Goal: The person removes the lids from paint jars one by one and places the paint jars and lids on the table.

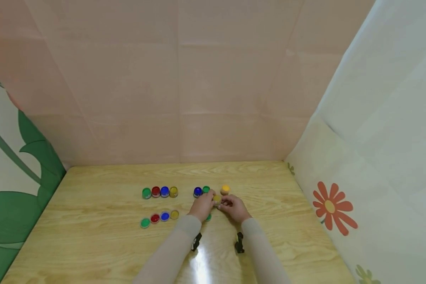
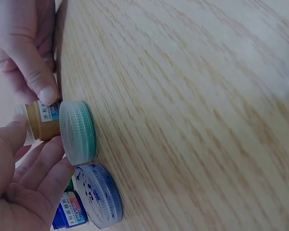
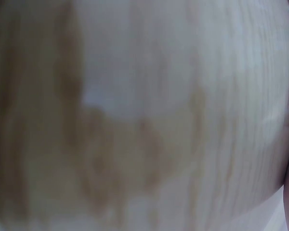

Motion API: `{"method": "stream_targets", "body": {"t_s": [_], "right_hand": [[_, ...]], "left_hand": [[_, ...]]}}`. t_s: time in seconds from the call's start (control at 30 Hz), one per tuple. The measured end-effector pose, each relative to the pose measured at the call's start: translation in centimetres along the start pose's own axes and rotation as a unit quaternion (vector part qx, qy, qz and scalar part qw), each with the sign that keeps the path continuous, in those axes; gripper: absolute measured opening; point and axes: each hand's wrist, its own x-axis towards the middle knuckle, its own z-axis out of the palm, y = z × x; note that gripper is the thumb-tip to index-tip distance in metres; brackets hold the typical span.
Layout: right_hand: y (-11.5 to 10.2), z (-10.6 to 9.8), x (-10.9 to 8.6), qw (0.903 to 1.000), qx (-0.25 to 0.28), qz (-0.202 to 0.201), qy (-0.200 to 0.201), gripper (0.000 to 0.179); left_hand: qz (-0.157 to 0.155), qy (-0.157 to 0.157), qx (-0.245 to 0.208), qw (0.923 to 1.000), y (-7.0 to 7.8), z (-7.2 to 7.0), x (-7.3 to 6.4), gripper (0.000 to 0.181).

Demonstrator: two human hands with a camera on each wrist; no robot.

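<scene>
Between both hands is a small ochre paint jar (image 1: 217, 198) with a pale translucent cap. In the left wrist view, the left hand (image 2: 26, 178) grips the jar (image 2: 49, 129), its thumb at the cap end and fingers beneath. The right hand (image 2: 26, 53) pinches the jar with a thumb on its label. In the head view, the left hand (image 1: 201, 206) and right hand (image 1: 236, 208) meet at the jar. Close by are a green lid (image 2: 79, 132), a blue lid (image 2: 100, 195) and a blue jar (image 2: 70, 211). The right wrist view shows mostly blurred tabletop.
On the left stand green, red (image 1: 156, 192), blue and ochre jars in a row, matching coloured lids (image 1: 165, 216) before them. Blue (image 1: 197, 192) and green (image 1: 206, 189) jars sit behind the left hand. An orange-yellow pot (image 1: 225, 189) stands behind the right hand. Cloth walls (image 1: 179, 79) border the table.
</scene>
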Motion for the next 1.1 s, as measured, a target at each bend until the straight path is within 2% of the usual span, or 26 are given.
{"method": "stream_targets", "body": {"t_s": [0.23, 0.4, 0.53, 0.63, 0.7, 0.87, 0.93, 1.1], "right_hand": [[0.1, -0.2, 0.2, 1.0, -0.004, -0.005, -0.001, 0.019], [0.3, -0.2, 0.3, 0.9999, 0.001, -0.004, -0.011, 0.021], [0.5, -0.2, 0.4, 0.9998, 0.004, -0.008, -0.017, 0.023], [0.6, -0.2, 0.4, 0.9997, 0.003, -0.017, -0.017, 0.022], [0.5, -0.2, 0.3, 0.9996, 0.0, -0.022, -0.016, 0.021], [0.6, -0.1, 0.2, 0.9997, 0.003, -0.021, -0.015, 0.021], [0.6, -0.1, 0.2, 0.9998, 0.006, -0.017, -0.011, 0.023], [0.8, 0.0, 0.2, 0.9998, 0.012, -0.016, -0.004, 0.026]], "left_hand": [[-0.002, 0.004, -0.008, 1.0, 0.1, -0.3, 0.0, 0.027], [0.005, 0.0, -0.023, 0.9997, -0.5, -0.2, 0.0, 0.038], [0.046, -0.002, -0.016, 0.9988, -0.9, -0.3, -0.3, 0.043], [0.086, -0.005, -0.002, 0.9963, -0.8, -0.5, -0.6, 0.042], [0.1, -0.008, -0.002, 0.9949, -0.7, -0.6, -0.7, 0.04], [0.088, -0.017, -0.021, 0.9958, -0.3, -0.9, -0.8, 0.036], [0.087, -0.016, -0.014, 0.996, -0.2, -0.9, -0.8, 0.035], [0.091, 0.009, -0.01, 0.9957, -0.2, -0.7, -0.7, 0.032]]}}
